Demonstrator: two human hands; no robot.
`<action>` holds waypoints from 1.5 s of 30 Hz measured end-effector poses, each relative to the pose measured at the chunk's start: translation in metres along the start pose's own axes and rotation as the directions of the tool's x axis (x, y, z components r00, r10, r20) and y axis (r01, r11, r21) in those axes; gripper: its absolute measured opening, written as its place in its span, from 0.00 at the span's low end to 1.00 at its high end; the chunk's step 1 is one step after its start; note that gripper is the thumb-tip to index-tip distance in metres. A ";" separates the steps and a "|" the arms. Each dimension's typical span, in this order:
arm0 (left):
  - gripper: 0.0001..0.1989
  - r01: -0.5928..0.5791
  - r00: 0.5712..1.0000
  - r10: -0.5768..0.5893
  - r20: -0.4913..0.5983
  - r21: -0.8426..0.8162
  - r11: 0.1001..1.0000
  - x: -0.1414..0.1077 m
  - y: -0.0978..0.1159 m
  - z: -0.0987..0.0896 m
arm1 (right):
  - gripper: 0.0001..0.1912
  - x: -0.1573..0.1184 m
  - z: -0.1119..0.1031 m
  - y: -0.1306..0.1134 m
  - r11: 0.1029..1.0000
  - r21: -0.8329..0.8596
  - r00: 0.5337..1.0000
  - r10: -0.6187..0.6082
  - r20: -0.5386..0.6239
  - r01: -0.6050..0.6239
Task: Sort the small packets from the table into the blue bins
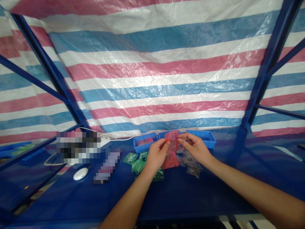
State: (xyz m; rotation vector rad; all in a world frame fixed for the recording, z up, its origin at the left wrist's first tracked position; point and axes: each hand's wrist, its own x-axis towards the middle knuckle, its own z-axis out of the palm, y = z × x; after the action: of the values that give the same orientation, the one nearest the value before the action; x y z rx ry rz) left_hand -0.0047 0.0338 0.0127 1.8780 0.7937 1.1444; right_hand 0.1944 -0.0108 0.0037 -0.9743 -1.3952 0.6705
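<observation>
Between my two hands a red translucent plastic bag [173,141] is held up in front of the blue bins. My left hand [158,152] pinches its left edge, and my right hand [194,147] pinches the right edge near the top. Below it, more red plastic [171,161] lies on the blue table. Several green bags with pale pieces [138,164] are beside and partly behind my left hand. Under my right hand lie clear bags with small brownish contents [193,167], too small to make out.
Three blue bins line the back: the left bin [143,148] holds red plastic. A white oval object [80,174], a blurred purple item [108,167] and a white power strip [105,142] with cables are at the left. Blue metal posts [264,73] frame a striped sheet [162,70].
</observation>
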 end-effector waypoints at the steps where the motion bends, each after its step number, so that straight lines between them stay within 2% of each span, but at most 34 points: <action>1: 0.17 0.006 1.000 -0.006 -0.001 -0.026 1.000 0.001 -0.001 0.000 | 0.20 0.001 0.000 0.003 1.000 -0.022 0.999 -0.014 -0.050 0.012; 3: 0.17 0.022 1.000 -0.021 0.014 -0.095 0.995 0.001 -0.001 0.000 | 0.27 0.004 -0.001 0.008 1.000 -0.018 0.995 -0.019 -0.100 0.017; 5: 0.18 0.037 0.999 -0.030 0.043 -0.163 0.986 0.002 -0.001 0.001 | 0.32 0.006 -0.001 0.011 0.999 0.035 0.996 0.016 -0.088 -0.013; 10: 0.20 0.058 0.997 -0.046 0.063 -0.209 0.976 0.002 -0.002 0.001 | 0.20 0.004 0.000 0.010 0.967 0.211 0.987 0.123 0.107 -0.143; 15: 0.18 0.040 0.998 -0.026 0.060 -0.246 0.968 0.003 -0.007 0.003 | 0.16 0.003 -0.001 0.010 0.958 0.248 0.989 0.127 0.082 -0.143; 18: 0.17 -0.011 0.999 0.004 -0.042 -0.189 0.982 0.004 -0.010 0.002 | 0.16 0.004 -0.002 0.012 0.967 0.224 0.993 0.122 0.007 -0.120; 20: 0.18 -0.070 0.987 0.058 -0.151 -0.073 0.995 0.003 -0.009 0.000 | 0.17 0.005 -0.004 0.012 0.977 0.188 0.992 0.111 -0.062 -0.098; 22: 0.16 -0.131 0.969 0.141 -0.201 0.063 0.989 0.002 -0.004 -0.001 | 0.18 0.006 -0.005 0.010 0.988 0.140 0.991 0.076 -0.115 -0.059; 25: 0.12 -0.207 0.971 0.222 -0.094 0.143 0.968 -0.004 0.006 0.002 | 0.17 0.004 -0.006 0.006 0.998 0.068 0.993 -0.004 -0.120 0.012; 28: 0.20 -0.193 0.981 0.192 0.021 0.090 0.977 -0.010 0.013 0.009 | 0.15 0.000 -0.002 0.002 0.998 0.050 0.999 -0.024 -0.030 0.026; 30: 0.22 -0.189 0.981 0.182 0.070 0.102 0.977 -0.012 0.015 0.011 | 0.14 -0.004 0.002 -0.002 0.998 0.060 0.999 -0.002 0.052 -0.001; 32: 0.18 -0.193 0.979 0.179 0.100 0.150 0.970 -0.012 0.015 0.010 | 0.15 -0.007 0.005 -0.006 0.995 0.092 0.992 0.027 0.125 -0.039; 35: 0.14 -0.194 0.980 0.179 0.085 0.212 0.958 -0.010 0.014 0.004 | 0.17 -0.008 0.007 -0.010 0.985 0.154 0.982 0.049 0.185 -0.078; 37: 0.14 -0.183 0.983 0.176 0.050 0.228 0.956 -0.007 0.012 0.000 | 0.17 -0.007 0.006 -0.011 0.986 0.152 0.986 0.041 0.161 -0.065; 40: 0.15 -0.129 0.991 0.132 -0.003 0.187 0.974 -0.004 0.006 -0.001 | 0.16 -0.004 0.002 -0.008 0.999 0.039 0.999 -0.013 0.029 0.012; 42: 0.15 -0.079 0.996 0.081 -0.023 0.079 0.994 -0.002 0.003 0.000 | 0.15 -0.002 0.001 -0.005 0.996 -0.049 0.996 -0.078 -0.052 0.075; 45: 0.17 -0.013 1.000 0.014 0.007 -0.123 0.992 0.000 -0.001 0.003 | 0.14 -0.001 0.001 -0.004 0.989 -0.086 0.991 -0.125 -0.057 0.120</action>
State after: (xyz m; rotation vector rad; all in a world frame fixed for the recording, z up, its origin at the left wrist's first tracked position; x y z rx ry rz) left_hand -0.0021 0.0333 0.0105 1.7879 0.6912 1.1670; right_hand 0.1933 -0.0130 0.0065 -0.9579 -1.4246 0.4903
